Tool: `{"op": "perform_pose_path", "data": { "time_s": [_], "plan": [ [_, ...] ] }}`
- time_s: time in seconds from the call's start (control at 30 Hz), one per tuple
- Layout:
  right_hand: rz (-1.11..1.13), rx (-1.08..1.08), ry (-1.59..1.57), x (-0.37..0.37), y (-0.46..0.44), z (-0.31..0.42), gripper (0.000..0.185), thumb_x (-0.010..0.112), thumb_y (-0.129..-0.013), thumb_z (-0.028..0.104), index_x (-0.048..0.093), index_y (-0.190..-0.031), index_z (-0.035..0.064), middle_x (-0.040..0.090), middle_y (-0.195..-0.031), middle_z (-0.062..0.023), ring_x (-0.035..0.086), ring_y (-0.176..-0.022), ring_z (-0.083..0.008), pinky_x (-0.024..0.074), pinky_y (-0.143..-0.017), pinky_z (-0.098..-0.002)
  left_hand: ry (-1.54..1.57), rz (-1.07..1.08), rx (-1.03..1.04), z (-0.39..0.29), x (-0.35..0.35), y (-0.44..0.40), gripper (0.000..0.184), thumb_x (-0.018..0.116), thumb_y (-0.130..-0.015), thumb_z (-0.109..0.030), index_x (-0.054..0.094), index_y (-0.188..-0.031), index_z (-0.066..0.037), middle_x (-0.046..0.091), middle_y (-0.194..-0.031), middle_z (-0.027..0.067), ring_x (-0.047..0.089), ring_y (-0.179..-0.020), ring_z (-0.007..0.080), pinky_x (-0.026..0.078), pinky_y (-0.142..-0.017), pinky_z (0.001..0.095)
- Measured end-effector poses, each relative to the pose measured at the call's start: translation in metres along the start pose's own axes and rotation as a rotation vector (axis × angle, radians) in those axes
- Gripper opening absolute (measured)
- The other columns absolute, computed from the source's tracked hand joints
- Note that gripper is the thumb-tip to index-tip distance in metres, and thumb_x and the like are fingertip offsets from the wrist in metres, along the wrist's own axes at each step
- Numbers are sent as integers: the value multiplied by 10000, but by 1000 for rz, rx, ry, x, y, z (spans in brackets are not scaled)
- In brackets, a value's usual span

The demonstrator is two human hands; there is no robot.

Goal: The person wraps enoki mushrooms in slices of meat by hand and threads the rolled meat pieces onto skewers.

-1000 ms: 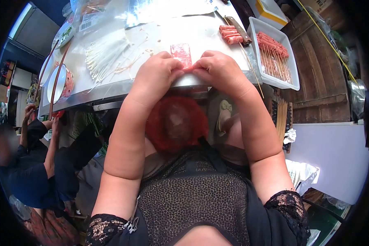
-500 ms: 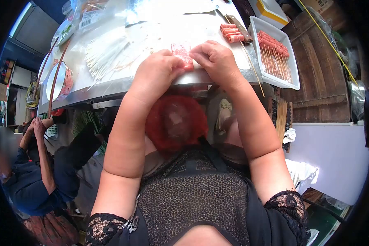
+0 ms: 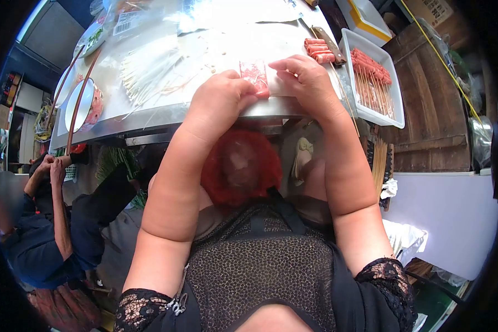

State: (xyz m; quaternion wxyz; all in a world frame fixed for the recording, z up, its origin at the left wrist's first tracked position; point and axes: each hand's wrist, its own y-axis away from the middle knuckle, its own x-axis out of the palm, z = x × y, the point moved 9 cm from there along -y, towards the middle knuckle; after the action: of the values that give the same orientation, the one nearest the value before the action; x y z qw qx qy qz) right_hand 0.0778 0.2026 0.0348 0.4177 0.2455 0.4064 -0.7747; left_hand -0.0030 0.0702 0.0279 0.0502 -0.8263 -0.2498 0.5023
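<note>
A flat slice of red meat [image 3: 253, 74] lies on the white table [image 3: 205, 52] near its front edge. The fingers of my left hand [image 3: 225, 94] are pressed together on the slice's near left corner. Just right of the slice, my right hand [image 3: 307, 82] is raised with thumb and fingers apart and nothing between them. White enoki mushrooms [image 3: 149, 74] lie left of my left hand. Beyond my right hand, rolled meat pieces [image 3: 318, 51] sit on a skewer beside a knife with a brown handle [image 3: 331, 44].
A white tray [image 3: 346, 83] of skewered meat rolls stands at the right. Bundled sticks [image 3: 379, 163] are below it. At the left are a bowl [image 3: 78, 108] and a plate with greens [image 3: 94, 37]. Another person [image 3: 50, 243] sits at lower left. A red tub [image 3: 240, 166] is under the table.
My right hand has let go of the slice's near edge and moved right, its fingers opening. My left hand stays on the slice. The view has shifted slightly.
</note>
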Motion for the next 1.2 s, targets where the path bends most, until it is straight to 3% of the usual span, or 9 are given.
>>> {"op": "perform_pose_path", "data": {
  "time_s": [0.03,0.27,0.33,0.43,0.53,0.73,0.93,1.03,1.2],
  "plan": [
    [-9,24,7,-3,1,-3,149,647,-854,115,748,-954,71,675,-878,-148,651,-858,-335,521,-784,-404,9,3,-7,0,0,0,130,738,-809,-158,759,-929,-112,636,-846,100,639,-821,278,513,-740,366],
    [208,-30,96,8,9,14,129,688,-802,159,751,-867,67,673,-867,-129,645,-860,-316,520,-791,-393,0,4,-15,1,0,0,131,737,-812,-165,756,-927,-104,637,-847,105,642,-822,283,514,-741,365],
    [224,120,15,4,11,10,130,692,-793,170,745,-851,66,670,-852,-124,636,-875,-309,517,-807,-389,6,3,-19,3,1,0,133,736,-813,-165,755,-929,-103,636,-846,105,642,-820,283,513,-740,364],
    [230,10,92,5,10,20,127,702,-777,181,737,-820,67,666,-841,-119,633,-869,-306,515,-811,-394,29,8,-32,4,0,0,134,734,-816,-164,754,-934,-103,634,-843,105,640,-815,282,510,-738,363],
    [144,-152,197,10,9,25,119,686,-781,181,709,-771,65,659,-826,-115,631,-844,-302,515,-794,-403,55,8,-32,6,1,0,133,733,-817,-162,753,-936,-105,632,-841,104,637,-812,280,507,-735,362],
    [86,-250,330,19,7,28,96,618,-826,150,666,-788,76,646,-801,-111,621,-827,-308,509,-773,-408,37,8,-18,2,1,0,120,730,-820,-160,747,-926,-106,629,-840,104,634,-810,286,504,-730,370],
    [-99,-104,242,3,4,13,108,633,-840,177,678,-827,79,646,-805,-110,622,-837,-316,503,-778,-418,22,33,-14,-2,0,-1,109,727,-826,-159,744,-921,-109,625,-839,105,632,-815,291,504,-728,376],
    [62,-119,230,12,6,10,109,642,-842,187,679,-832,85,649,-831,-106,620,-852,-313,502,-783,-420,19,15,-6,-2,-2,-1,112,728,-825,-162,747,-925,-115,622,-836,105,632,-812,290,505,-724,375],
    [34,-203,192,19,7,23,64,659,-809,146,698,-814,96,650,-860,-90,620,-849,-305,505,-782,-414,12,8,-13,1,0,1,127,734,-819,-166,752,-935,-118,618,-829,103,628,-801,288,505,-719,374]
  ]
}}
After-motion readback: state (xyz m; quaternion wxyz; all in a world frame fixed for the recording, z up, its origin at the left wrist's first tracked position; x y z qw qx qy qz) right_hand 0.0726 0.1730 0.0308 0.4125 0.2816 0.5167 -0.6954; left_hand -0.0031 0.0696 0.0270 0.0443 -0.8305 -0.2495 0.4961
